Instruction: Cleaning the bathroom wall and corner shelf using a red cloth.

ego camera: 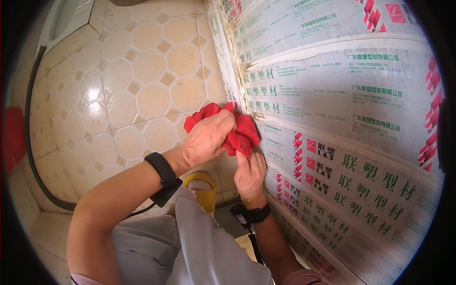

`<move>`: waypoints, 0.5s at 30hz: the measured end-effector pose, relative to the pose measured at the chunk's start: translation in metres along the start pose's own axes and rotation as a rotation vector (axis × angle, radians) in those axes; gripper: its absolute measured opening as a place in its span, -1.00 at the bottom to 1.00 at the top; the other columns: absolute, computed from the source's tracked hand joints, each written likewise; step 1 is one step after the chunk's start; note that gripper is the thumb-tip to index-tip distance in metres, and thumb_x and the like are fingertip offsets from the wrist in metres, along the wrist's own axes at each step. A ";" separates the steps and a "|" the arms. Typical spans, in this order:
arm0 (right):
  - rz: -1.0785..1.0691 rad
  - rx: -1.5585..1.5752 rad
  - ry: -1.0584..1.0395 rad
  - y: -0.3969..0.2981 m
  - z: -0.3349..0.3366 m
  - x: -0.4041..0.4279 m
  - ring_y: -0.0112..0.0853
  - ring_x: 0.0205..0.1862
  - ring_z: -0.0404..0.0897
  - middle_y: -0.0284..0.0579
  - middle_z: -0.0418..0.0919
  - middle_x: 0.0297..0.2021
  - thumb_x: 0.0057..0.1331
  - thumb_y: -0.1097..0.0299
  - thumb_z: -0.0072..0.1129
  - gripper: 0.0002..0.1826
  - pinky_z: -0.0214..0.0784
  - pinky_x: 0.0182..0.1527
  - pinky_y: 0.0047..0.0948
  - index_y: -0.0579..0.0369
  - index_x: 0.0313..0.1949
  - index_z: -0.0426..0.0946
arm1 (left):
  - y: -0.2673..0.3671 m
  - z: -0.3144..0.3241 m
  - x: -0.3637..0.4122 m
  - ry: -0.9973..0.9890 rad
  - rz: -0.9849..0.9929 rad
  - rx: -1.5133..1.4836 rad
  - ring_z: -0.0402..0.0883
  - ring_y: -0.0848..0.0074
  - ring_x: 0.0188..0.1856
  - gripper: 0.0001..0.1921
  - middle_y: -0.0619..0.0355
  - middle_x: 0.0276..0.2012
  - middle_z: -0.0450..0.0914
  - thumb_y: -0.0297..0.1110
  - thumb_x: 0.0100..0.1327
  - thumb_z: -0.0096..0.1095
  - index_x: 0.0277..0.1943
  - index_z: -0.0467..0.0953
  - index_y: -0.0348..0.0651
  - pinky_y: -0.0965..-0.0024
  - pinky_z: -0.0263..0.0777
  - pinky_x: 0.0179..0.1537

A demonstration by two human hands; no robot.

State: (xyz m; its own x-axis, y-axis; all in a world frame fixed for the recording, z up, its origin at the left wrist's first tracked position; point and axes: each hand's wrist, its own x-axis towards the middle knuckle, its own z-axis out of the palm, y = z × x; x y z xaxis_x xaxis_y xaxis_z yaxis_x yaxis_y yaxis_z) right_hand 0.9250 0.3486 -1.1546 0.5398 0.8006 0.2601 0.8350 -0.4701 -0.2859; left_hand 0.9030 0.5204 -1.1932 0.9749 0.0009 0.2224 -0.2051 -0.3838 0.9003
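Observation:
A crumpled red cloth (244, 131) is bunched against the lower edge of a panel (310, 85) covered in printed protective film. My left hand (210, 137) grips the cloth from above, its fingers curled into the folds. Just below, my right hand (251, 174) has its fingers bent at the cloth's lower end and pinches it beside the panel. Part of its fingertips is hidden by the fabric. A pale, stained frame strip (235, 60) runs along the panel's edge above the cloth. Black bands sit on both wrists.
Beige patterned tiles (149, 67) cover the floor. A dark hose (30, 107) curves along the left side, near a red object (13, 139). At the upper left lies a white squat toilet (71, 17). A yellow slipper (210, 194) is on my foot below the hands.

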 end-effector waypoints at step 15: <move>0.472 0.272 -0.030 -0.017 0.010 -0.012 0.02 -0.19 0.46 0.20 0.44 -0.14 0.15 0.60 -0.12 -0.52 0.31 -0.14 -0.21 0.34 0.12 0.23 | -0.003 0.012 0.003 -0.016 -0.094 -0.046 0.42 0.07 -0.22 -0.55 -0.05 -0.28 0.37 -0.63 -0.23 0.25 -0.21 0.25 -0.23 0.22 0.34 -0.22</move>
State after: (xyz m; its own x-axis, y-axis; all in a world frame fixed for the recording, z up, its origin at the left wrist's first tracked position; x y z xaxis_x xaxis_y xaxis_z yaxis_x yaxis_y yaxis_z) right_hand 0.9032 0.3501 -1.1619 0.8429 0.5376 0.0206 0.4426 -0.6712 -0.5947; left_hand 0.9074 0.5104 -1.2002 0.9913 0.0203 0.1302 -0.1156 -0.3395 0.9335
